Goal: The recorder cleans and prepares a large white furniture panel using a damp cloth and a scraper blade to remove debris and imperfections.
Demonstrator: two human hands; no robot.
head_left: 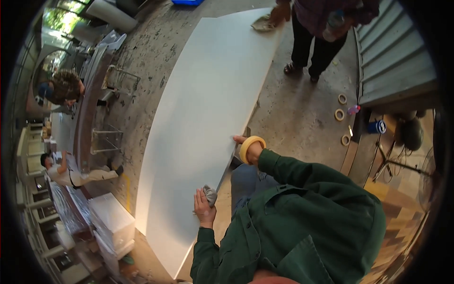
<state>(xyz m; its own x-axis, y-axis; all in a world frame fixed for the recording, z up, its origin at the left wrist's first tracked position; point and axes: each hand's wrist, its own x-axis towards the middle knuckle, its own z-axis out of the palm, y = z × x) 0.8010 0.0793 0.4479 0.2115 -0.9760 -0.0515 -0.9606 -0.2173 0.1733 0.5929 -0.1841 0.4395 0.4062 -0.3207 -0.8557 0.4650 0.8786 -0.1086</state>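
Observation:
A long white panel [189, 109] stretches from near my body to the far end. My left hand [204, 210] presses a bunched grey cloth [209, 195] on its surface, close to the near edge. At the panel's right edge, my right hand [246, 144] grips the rim, with its thumb side on top and the other fingers hidden beneath. A yellowish roll of masking tape [252, 149] hangs around my right wrist. By the far end, a co-worker's hand [281, 14] lays a beige cloth [264, 22] on the panel; a clear plastic bottle [334, 24] is in the other hand.
Several tape rolls [339, 114] lie on the concrete floor at right, near a blue can [377, 126] and a stand [392, 161]. Corrugated metal sheeting [397, 52] rises beyond. At left, two more people [71, 170] stand by a long brown panel [87, 109] and wrapped white boxes [111, 217].

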